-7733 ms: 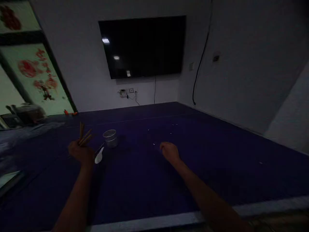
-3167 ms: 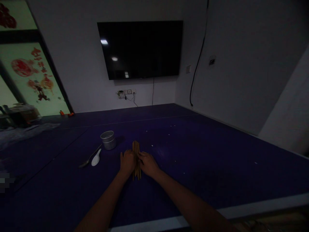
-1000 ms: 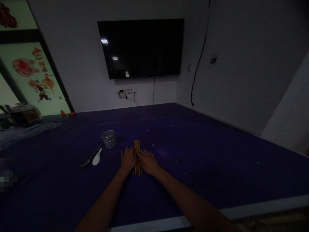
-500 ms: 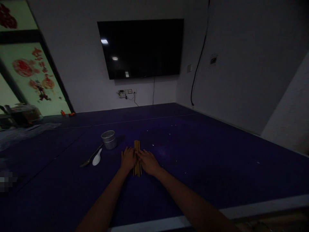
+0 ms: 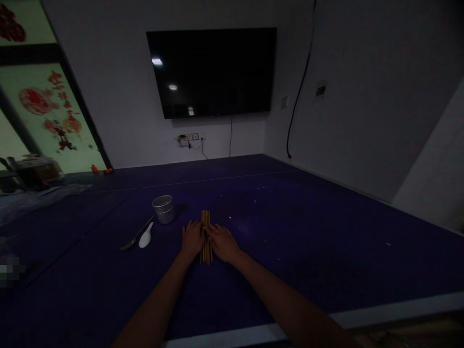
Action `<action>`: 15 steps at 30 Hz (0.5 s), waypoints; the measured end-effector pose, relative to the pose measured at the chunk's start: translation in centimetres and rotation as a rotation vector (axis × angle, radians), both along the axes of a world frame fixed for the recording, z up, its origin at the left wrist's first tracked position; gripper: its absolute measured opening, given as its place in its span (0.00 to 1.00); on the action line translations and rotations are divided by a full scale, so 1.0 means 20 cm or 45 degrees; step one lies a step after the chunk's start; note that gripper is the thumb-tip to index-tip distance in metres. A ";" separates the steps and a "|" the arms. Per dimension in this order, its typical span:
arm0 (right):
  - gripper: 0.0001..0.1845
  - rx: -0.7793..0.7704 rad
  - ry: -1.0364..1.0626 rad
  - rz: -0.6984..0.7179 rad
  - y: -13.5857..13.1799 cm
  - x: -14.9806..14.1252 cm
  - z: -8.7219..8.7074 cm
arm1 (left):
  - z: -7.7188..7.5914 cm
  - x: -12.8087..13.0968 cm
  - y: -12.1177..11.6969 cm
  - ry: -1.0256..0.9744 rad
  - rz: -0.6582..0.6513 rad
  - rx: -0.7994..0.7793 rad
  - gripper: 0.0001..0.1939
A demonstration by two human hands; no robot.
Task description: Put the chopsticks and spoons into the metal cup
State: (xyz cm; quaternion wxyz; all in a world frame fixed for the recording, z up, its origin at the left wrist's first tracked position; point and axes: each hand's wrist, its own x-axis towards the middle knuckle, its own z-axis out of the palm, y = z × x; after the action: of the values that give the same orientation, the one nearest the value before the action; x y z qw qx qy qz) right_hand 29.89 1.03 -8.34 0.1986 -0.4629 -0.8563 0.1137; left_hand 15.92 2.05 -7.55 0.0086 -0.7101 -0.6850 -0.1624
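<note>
Fingers (image 5: pixel 196 229) of both hands unmoved, flanking chopsticks (image 5: pixel 206 217) on table (image 5: pixel 326 251).

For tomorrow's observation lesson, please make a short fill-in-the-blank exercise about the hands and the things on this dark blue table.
1. The left hand and right hand lie flat on either side of a bundle of wooden ____.
2. The small metal cup stands to the ____ of that bundle.
3. Beside the metal spoon lies a spoon coloured ____.
4. On the wall behind the table hangs a dark ____.

Missing words: chopsticks; left; white; screen
</note>
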 end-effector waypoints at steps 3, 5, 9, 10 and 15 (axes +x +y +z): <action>0.26 0.003 0.004 -0.001 0.00 0.00 0.00 | 0.00 0.00 0.00 -0.010 0.003 0.001 0.20; 0.26 0.007 0.006 -0.001 0.01 0.00 -0.01 | 0.01 0.00 0.00 -0.021 0.001 0.003 0.20; 0.26 0.028 0.025 0.004 0.01 0.00 -0.01 | 0.01 0.00 0.00 -0.042 -0.007 0.011 0.20; 0.26 0.033 0.034 0.006 0.01 0.00 -0.02 | 0.01 0.00 0.00 -0.046 -0.010 0.018 0.20; 0.26 0.056 0.079 0.005 0.01 0.00 -0.02 | -0.01 -0.01 0.00 -0.069 -0.027 0.095 0.19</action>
State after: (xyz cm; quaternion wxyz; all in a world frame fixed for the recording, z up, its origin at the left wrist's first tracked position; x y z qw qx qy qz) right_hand 29.80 1.33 -8.78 0.2350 -0.4530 -0.8530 0.1094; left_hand 15.80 2.08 -7.74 0.0148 -0.7118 -0.6710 -0.2071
